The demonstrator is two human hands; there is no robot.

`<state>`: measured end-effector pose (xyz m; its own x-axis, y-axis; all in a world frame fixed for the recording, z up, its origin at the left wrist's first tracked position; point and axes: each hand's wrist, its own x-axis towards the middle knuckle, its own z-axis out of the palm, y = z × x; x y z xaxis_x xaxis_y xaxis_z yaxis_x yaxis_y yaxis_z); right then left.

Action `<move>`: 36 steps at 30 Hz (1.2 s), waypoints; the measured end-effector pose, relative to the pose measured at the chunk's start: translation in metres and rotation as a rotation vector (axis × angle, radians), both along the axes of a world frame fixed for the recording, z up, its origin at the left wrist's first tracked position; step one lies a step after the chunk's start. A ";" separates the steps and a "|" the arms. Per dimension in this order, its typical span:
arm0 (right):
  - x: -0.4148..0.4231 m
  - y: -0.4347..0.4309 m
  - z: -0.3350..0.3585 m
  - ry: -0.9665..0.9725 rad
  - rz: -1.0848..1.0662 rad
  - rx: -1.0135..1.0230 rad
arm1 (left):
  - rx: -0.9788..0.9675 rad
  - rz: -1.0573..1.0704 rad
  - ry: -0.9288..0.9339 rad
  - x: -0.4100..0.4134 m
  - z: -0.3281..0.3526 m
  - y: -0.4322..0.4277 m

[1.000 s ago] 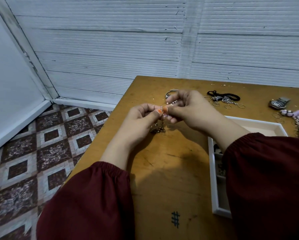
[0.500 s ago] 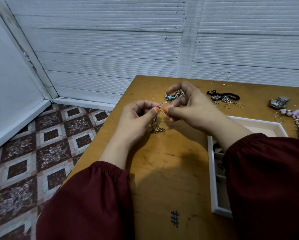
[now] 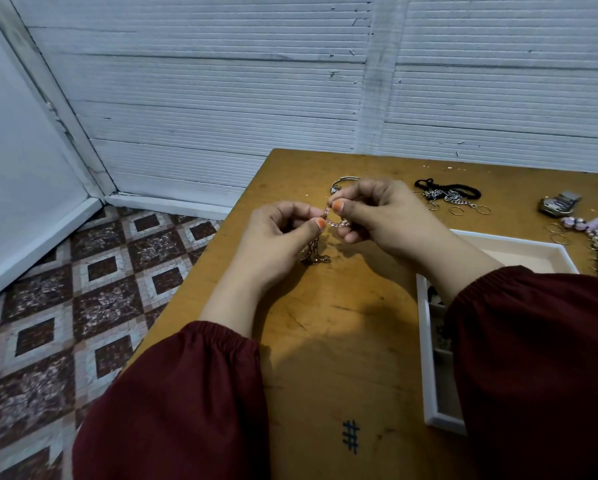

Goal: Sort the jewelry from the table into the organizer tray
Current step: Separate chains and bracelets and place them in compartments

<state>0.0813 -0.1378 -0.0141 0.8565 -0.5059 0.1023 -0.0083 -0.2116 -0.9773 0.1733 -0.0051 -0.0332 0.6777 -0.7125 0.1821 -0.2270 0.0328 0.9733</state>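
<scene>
A thin pink-and-silver chain (image 3: 337, 222) is stretched between my two hands above the wooden table (image 3: 342, 341). My left hand (image 3: 280, 233) pinches one end with thumb and forefinger; a darker length of chain (image 3: 314, 252) hangs from it and pools on the table. My right hand (image 3: 380, 216) pinches the other end. The white organizer tray (image 3: 425, 358) lies to the right, largely hidden by my right sleeve; small dark pieces show in its left compartments.
A silver bangle (image 3: 342, 181) lies just behind my right hand. Further right sit a black cord with silver chains and rings (image 3: 449, 195), a small metal clip (image 3: 560, 204), and a pile of purple beads and rings (image 3: 588, 230). The table's left edge drops to tiled floor.
My hands have drawn slightly apart, so the pink chain now spans between them. The blue-stoned piece seen at my right fingers half a second ago is out of sight.
</scene>
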 end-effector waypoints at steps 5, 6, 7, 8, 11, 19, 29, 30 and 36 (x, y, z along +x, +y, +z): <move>0.001 0.002 0.000 0.001 -0.024 -0.007 | -0.017 -0.009 0.032 0.000 0.001 0.000; 0.001 0.002 0.000 0.000 -0.035 -0.012 | -0.016 -0.007 0.027 0.000 0.000 -0.001; 0.001 0.002 0.000 -0.003 -0.043 -0.016 | -0.015 -0.009 0.024 0.001 0.000 0.000; 0.001 0.003 -0.001 -0.007 -0.047 -0.018 | -0.015 -0.011 0.024 0.001 0.000 0.000; 0.001 0.004 0.001 -0.008 -0.022 -0.029 | -0.017 -0.005 0.022 0.002 0.000 0.000; -0.001 0.006 0.002 -0.004 0.082 -0.119 | -0.019 0.026 0.003 0.000 0.002 0.001; -0.003 -0.008 0.001 -0.012 -0.126 -0.205 | 0.046 0.008 0.002 0.005 0.002 0.006; -0.003 -0.007 0.000 -0.014 -0.130 -0.200 | 0.067 0.002 -0.002 0.006 0.002 0.006; -0.003 -0.005 -0.001 0.003 -0.136 -0.170 | 0.088 -0.042 -0.001 0.002 0.005 0.006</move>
